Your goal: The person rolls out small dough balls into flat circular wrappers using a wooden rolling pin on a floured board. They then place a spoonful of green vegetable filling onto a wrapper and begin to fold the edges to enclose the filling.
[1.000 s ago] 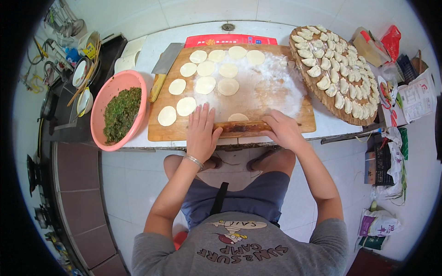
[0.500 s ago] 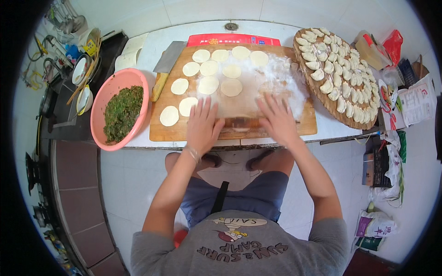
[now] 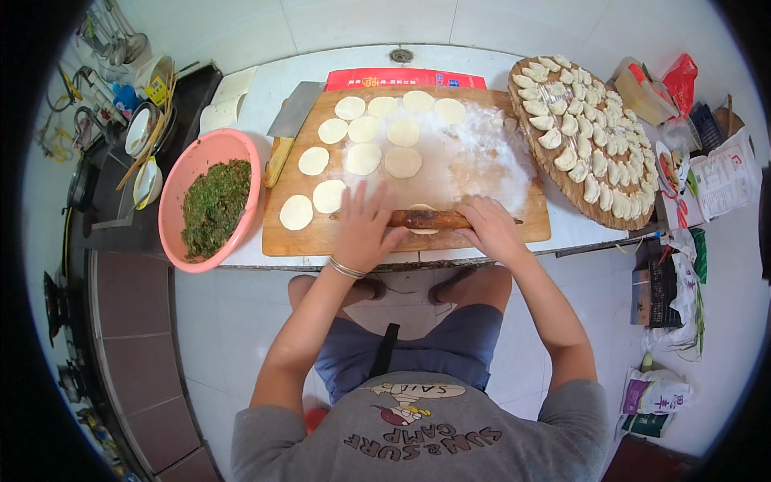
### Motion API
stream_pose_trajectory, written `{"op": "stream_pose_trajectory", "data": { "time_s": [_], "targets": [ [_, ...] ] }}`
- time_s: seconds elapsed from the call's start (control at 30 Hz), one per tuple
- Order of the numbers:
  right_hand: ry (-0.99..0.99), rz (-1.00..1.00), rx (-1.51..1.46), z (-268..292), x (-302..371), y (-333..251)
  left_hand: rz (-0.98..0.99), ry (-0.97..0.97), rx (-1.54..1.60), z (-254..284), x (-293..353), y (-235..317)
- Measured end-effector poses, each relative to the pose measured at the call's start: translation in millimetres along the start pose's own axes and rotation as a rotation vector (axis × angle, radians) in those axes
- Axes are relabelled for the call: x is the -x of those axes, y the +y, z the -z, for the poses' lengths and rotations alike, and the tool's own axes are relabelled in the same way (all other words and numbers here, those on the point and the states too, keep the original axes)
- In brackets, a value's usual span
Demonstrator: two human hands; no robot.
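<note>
Dough rounds (image 3: 363, 158) crowd the board's (image 3: 530, 229) left; its floured right looks free.
</note>
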State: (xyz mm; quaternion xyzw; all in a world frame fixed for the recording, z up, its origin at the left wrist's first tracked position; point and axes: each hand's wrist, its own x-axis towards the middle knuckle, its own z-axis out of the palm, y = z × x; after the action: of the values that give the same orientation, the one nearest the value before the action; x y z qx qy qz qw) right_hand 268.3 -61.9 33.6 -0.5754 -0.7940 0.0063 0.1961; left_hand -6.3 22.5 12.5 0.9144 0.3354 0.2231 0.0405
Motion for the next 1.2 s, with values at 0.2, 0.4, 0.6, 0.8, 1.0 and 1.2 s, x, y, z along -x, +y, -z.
{"op": "stream_pose_trajectory", "data": {
  "time_s": [0.2,0.4,0.6,0.8,1.0,1.2],
  "targets": [
    [0.007,-0.002,-0.067,-2.7,-0.6,6.6,-0.261,0.062,0.149,-13.4,-17.5,23.7],
    [0.008,-0.041,-0.165,4.1,-5.3,14.7,-0.383,0.196,0.186,-27.1,-14.7,29.5],
    [0.073,-0.176,-0.195,16.9,-8.0,16.2,-0.241,0.049,0.239,-36.3,-1.5,30.3],
    [0.153,-0.24,-0.196,14.9,3.7,27.3,-0.109,0.002,0.24,-29.2,2.9,49.6],
    [0.182,-0.246,-0.189,16.1,8.4,23.1,-0.032,0.001,0.185,-22.5,-25.1,47.4],
    [0.168,-0.27,-0.203,20.4,17.6,25.7,0.112,-0.032,0.13,-27.1,-16.6,61.8]
  ]
}}
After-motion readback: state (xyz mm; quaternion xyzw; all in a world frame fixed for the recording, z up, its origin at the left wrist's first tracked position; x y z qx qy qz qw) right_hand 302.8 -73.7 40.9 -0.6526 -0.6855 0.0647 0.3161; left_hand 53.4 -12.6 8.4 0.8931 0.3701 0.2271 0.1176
